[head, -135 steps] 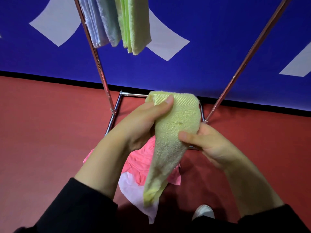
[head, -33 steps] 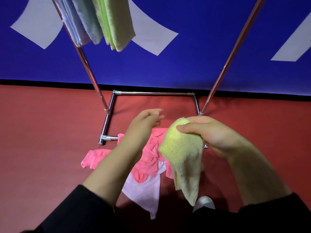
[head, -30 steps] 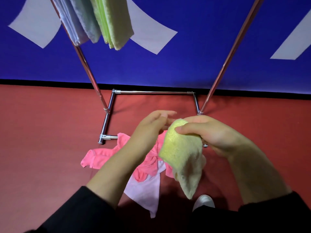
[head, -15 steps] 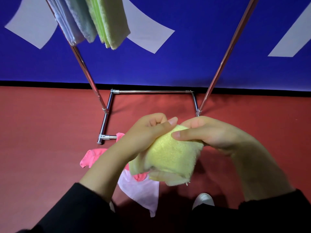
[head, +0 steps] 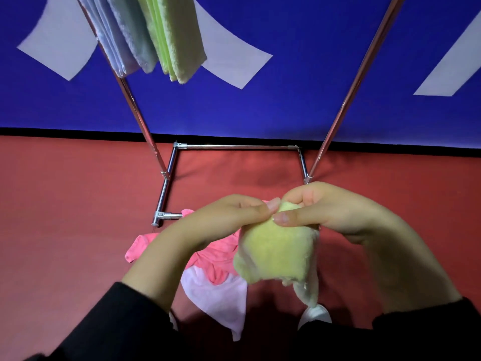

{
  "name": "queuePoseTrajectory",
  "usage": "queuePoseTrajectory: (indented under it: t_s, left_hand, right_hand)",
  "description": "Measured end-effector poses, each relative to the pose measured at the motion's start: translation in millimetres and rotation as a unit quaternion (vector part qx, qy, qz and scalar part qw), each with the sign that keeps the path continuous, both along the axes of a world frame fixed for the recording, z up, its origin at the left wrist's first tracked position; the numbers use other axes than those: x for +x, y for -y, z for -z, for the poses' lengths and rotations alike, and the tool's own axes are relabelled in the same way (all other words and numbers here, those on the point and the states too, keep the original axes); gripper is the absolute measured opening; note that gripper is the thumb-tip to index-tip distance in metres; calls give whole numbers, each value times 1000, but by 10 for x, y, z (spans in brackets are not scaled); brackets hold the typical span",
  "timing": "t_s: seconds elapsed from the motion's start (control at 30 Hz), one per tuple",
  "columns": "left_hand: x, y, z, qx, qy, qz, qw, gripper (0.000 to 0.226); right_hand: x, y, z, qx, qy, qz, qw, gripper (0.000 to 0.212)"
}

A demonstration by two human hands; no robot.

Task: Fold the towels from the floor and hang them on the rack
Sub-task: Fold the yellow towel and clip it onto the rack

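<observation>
A pale yellow towel hangs bunched and partly folded in front of me. My left hand pinches its top edge from the left, and my right hand pinches the same top edge from the right, thumbs almost meeting. Under my hands a pink towel and a light lilac towel lie crumpled on the red floor. The chrome rack stands beyond them, with folded lilac, pale blue and green towels hung at its upper left.
The rack's two slanted poles rise left and right of my hands; its base frame lies on the red floor against a blue wall. A white shoe tip shows below the yellow towel.
The yellow towel hung long from my right hand; my left hand came in and took its top edge. The towel is now gathered shorter between both hands.
</observation>
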State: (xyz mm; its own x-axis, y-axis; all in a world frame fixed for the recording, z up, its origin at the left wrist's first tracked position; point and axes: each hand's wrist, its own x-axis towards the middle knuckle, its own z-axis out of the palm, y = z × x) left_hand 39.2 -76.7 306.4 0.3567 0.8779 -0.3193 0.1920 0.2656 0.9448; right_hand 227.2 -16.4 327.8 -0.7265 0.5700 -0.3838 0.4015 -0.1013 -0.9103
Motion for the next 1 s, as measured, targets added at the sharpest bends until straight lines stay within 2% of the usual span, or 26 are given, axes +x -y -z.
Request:
queuePoseTrajectory:
  t_s: [0.13, 0.23, 0.27, 0.37, 0.5, 0.6, 0.77, 0.9, 1.0]
  left_hand:
    - [-82, 13, -79, 14, 33, -6, 999, 54]
    - [-106, 89, -176, 29, 56, -27, 998, 38]
    - [-117, 120, -205, 34, 65, -38, 997, 32]
    - [-141, 226, -422, 42, 104, -67, 991, 27]
    - [-124, 292, -882, 47, 155, -83, 983, 40]
    - [-120, 333, -1296, 52, 204, -109, 971, 46]
    - [-117, 378, -1946, 63, 293, -115, 947, 46]
    - [-167, 370, -2472, 123, 248, -105, 955, 35]
    - [-204, 252, -2825, 139, 210, -114, 961, 26]
  right_hand:
    - [33, 11, -60, -20, -9, 8, 1000, 22]
    - [75, 66, -82, -56, -43, 8, 997, 11]
    - [84, 90, -103, -67, -54, 8, 996, 12]
    - [94, 140, -243, -78, -84, 7, 993, 41]
    - [37, 161, -668, -47, -130, 6, 990, 39]
    - [-3, 217, -1119, -33, -163, 6, 986, 49]
    - [-40, 281, -1855, 2, -212, 27, 977, 22]
    - [-13, 155, -2339, 25, -250, 36, 967, 33]
    - [-4, 91, -2699, 0, -282, 37, 959, 25]
